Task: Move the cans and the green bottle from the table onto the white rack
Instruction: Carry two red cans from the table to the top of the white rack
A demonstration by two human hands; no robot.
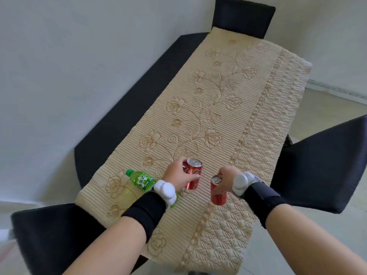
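Two red cola cans stand upright on the cream quilted cloth at the near end of the table. My left hand (176,174) is wrapped around the left can (193,173). My right hand (225,180) grips the right can (218,194) near its top. A green bottle (142,180) lies on its side on the cloth just left of my left wrist, its cap pointing left; its base is hidden behind my wrist. The white rack is not in view.
The black table (123,120) is covered by a cream embroidered cloth (228,108). Black chairs stand at the far end (243,16), at the right (321,165) and at the near left (49,235). A white wall runs along the left.
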